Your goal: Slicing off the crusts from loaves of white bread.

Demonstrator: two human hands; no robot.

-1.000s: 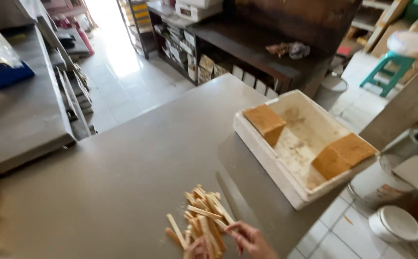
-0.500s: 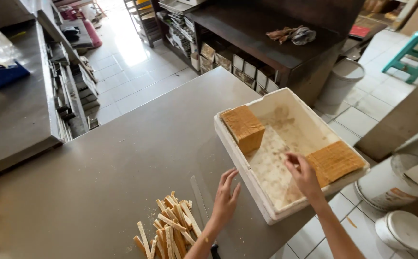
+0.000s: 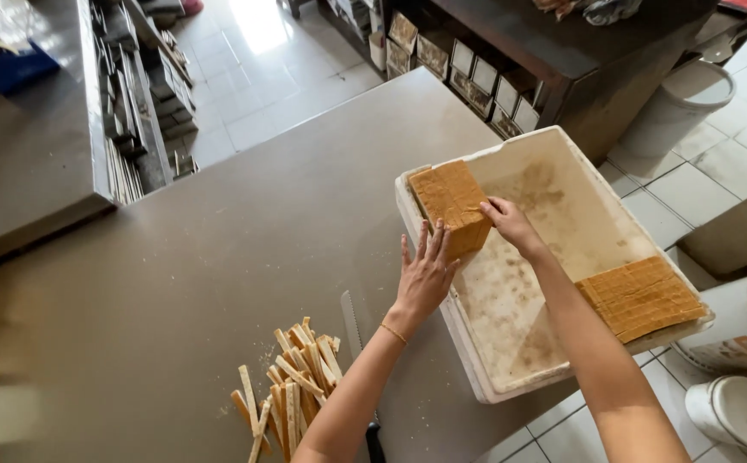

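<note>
Reaching into a white foam box (image 3: 528,377) at the right end of a grey metal table (image 3: 176,283), toward a tall brown block of layered cake (image 3: 452,206) standing in the box's near-left corner. Left hand (image 3: 425,276) flat against the block's near side, fingers straight and spread apart, wrist crossing the box rim. Right hand (image 3: 511,225) on the block's right edge, fingertips curled and pressed together onto the top corner; cannot tell whether actually pinching or only touching. Block upright, resting on the stained box floor, not lifted. Second, flatter slab of the same cake (image 3: 641,297) lying at the far-right end of the box, well apart from the first. Pile of thin pale trimmed strips (image 3: 292,386) scattered on the table near the left forearm, with a long serrated knife (image 3: 353,326) just beside the pile, blade partly hidden under the arm. White bucket (image 3: 678,103) standing on the tiled floor beyond the box
</note>
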